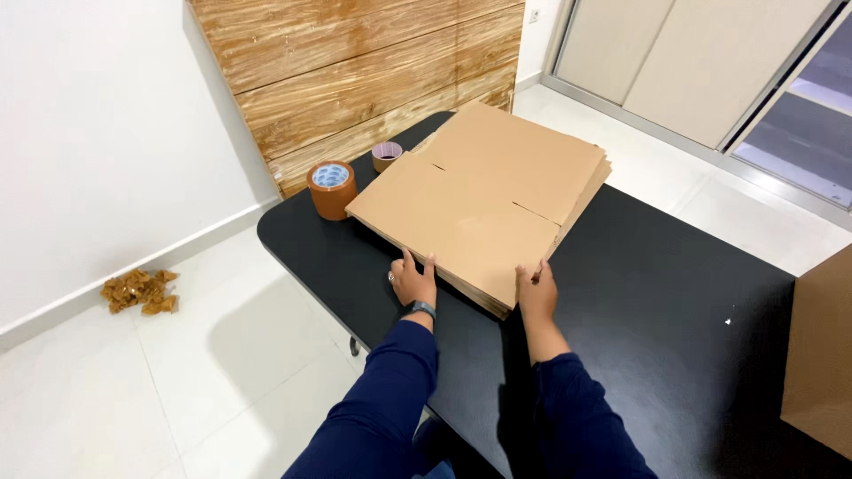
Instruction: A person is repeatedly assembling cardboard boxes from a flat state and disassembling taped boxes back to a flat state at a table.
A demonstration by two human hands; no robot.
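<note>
Head view: looking down over a black table (674,293) with both arms in dark blue sleeves reaching forward.
Stack: a pile of flattened brown cardboard boxes (484,200) lies flat on the table's far-left part, its near edge facing the person, several sheets thick at the right corner.
Left hand (414,282): rests at the near edge of the stack, fingers extended and laid against the cardboard, not curled around anything; a ring shows on one finger and a dark watch (422,309) sits on the wrist.
Right hand (537,291): placed at the stack's near right corner, fingers spread and touching the edge of the sheets, nothing gripped.
Hands relative to each other: well apart, one toward each end of the near edge.
Tape, large: a brown packing tape roll (331,189) stands on the table just beside the stack's left corner.
Tape, small: a smaller tape roll (386,156) lies behind it, near the stack's far-left edge.
Floor: pale tiles, with a crumpled heap of brown tape scraps (140,291) by the white wall.
Background: a wooden panel (355,71) leans behind the table.
Right edge: part of another cardboard box (821,355) shows.
</note>
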